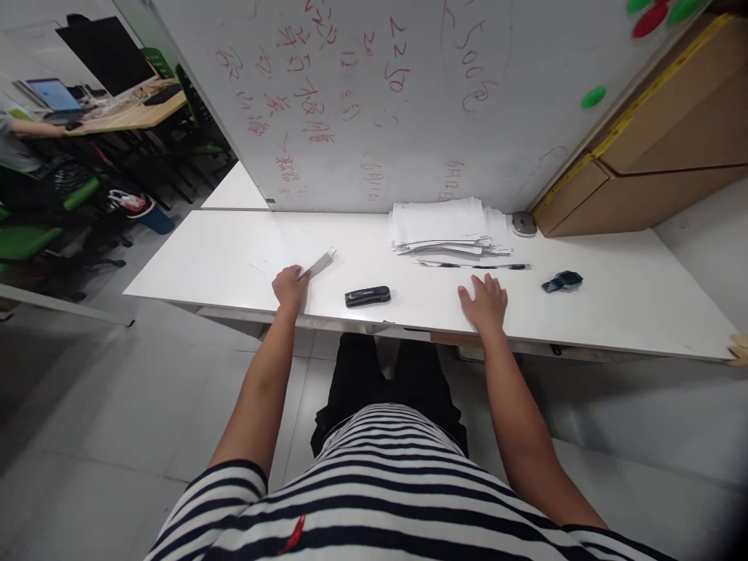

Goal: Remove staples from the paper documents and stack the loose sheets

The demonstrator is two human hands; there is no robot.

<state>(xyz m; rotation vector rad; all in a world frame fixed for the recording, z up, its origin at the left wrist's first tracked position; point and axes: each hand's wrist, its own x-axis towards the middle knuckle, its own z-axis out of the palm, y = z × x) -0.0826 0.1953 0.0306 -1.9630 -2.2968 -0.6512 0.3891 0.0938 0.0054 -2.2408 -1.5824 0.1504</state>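
My left hand (291, 288) is closed on a small bundle of paper strips (319, 266), held just over the left part of the white desk (222, 257). My right hand (486, 302) rests on the desk with its fingers spread and nothing in it. Between the two hands lies a black stapler (368, 296). Beyond the right hand is a thin black-and-white pen (473, 266), and behind it a thick stack of white paper (438, 224).
A whiteboard (362, 101) with red writing stands along the back edge. Cardboard boxes (666, 132) rise at the right. A dark watch-like object (562, 281) and a grey computer mouse (523, 224) sit on the desk. Another person's arm (38, 128) shows far left.
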